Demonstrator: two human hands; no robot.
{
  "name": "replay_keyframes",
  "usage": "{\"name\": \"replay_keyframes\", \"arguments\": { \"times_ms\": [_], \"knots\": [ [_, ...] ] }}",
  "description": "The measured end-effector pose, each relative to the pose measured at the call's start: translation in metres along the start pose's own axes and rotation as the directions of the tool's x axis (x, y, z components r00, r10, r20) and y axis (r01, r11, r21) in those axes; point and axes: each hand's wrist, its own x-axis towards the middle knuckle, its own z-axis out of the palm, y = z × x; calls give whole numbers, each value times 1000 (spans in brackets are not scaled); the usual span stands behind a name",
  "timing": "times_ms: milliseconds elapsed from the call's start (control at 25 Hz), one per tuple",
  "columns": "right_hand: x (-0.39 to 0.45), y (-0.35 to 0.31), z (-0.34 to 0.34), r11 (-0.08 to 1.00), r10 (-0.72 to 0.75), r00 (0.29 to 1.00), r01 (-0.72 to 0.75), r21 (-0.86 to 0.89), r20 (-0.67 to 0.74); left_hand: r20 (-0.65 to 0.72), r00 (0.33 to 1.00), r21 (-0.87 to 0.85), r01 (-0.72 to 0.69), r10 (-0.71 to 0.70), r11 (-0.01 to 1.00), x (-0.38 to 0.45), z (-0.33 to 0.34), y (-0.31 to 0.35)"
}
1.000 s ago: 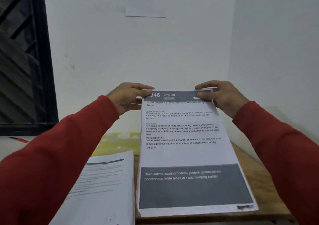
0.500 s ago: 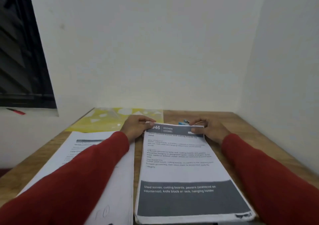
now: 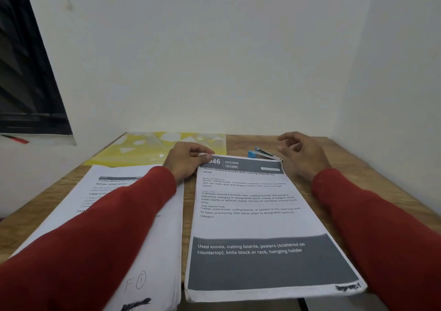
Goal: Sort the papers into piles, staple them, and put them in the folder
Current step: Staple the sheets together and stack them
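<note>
Papers sit in two stacks on your wooden table [image 3: 353, 167]: the right stack [image 3: 257, 217], headed KITCHEN, and the left stack [image 3: 157, 234] partly under your red sleeve. Your left hand [image 3: 187, 160] pinches the right stack's top-left corner, thumb on top. Your right hand [image 3: 300, 153] hovers just beside the top-right corner, fingers loosely curled, holding nothing. One blue stapler [image 3: 261, 153] lies behind that stack; one yellow folder [image 3: 152, 147] lies flat by the wall.

Red sleeves [image 3: 133, 217]; yellow folder [image 3: 148, 148] with pale shapes; blue stapler [image 3: 256, 153]; white papers [image 3: 257, 215] with grey bands; brown wooden bench [image 3: 372, 179].
</note>
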Motion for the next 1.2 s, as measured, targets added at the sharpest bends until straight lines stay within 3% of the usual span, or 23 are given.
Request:
{"name": "replay_keyframes", "arguments": {
  "times_ms": [80,200,320,480,600,680,840,960,1120,1200],
  "knots": [
    [3,10,-1,989,52,999,-49,-140,17,-8,1000,0,-1,1,1000,0,0,0],
    [3,19,4,928,173,971,-105,-357,164,-18,1000,35,-22,23,999,-3,1,2],
    [4,18,5,912,161,976,-90,-400,147,-36,999,89,-37,40,995,-5,2,3],
    [4,17,5,952,121,990,-93,-292,79,-33,999,130,-30,34,991,-4,1,3],
    [4,9,3,979,176,984,-173,108,-16,-31,999,145,-28,33,989,-5,1,4],
    [3,3,1,890,238,971,-217,401,-2,-29,999,149,-28,33,988,-5,2,4],
    [7,-14,-1,736,193,981,-139,662,-8,-40,998,135,-33,39,990,-4,2,4],
    [10,-43,4,680,144,983,-184,710,117,-40,998,118,-41,46,992,-5,4,5],
    [11,-85,32,823,96,922,-285,492,374,-51,996,138,-63,71,988,-5,4,7],
    [8,-86,50,804,147,902,-348,483,405,-54,996,130,-63,70,989,-4,4,6]
  ]
}}
